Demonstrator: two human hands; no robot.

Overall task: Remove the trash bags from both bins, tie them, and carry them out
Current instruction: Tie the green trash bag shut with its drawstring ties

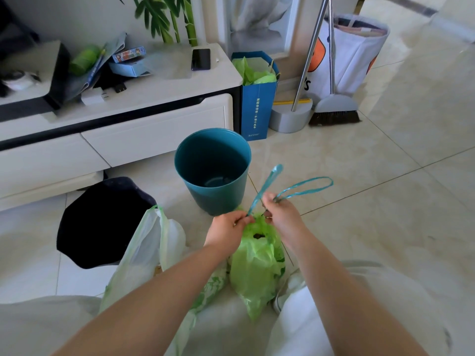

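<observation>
The left hand (pixel 230 228) and right hand (pixel 280 214) each pinched a teal plastic drawstring loop (pixel 278 169) in curled fingers (pixel 244 220) above the crinkled green plastic trash bag (pixel 257 263), apparently to knot it.

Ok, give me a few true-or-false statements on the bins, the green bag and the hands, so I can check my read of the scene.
1. The teal bin stands upright with no bag in it. True.
2. The left hand pinches the green bag at its neck, and the right hand holds a drawstring loop. True.
3. The green bag sits inside the teal bin. False: it rests outside the bin, in front of it, near the person's knees.
4. The broom lies flat on the floor. False: it stands upright beside the dustpan.
5. The phone lies on the floor. False: it lies on top of the white cabinet.
</observation>
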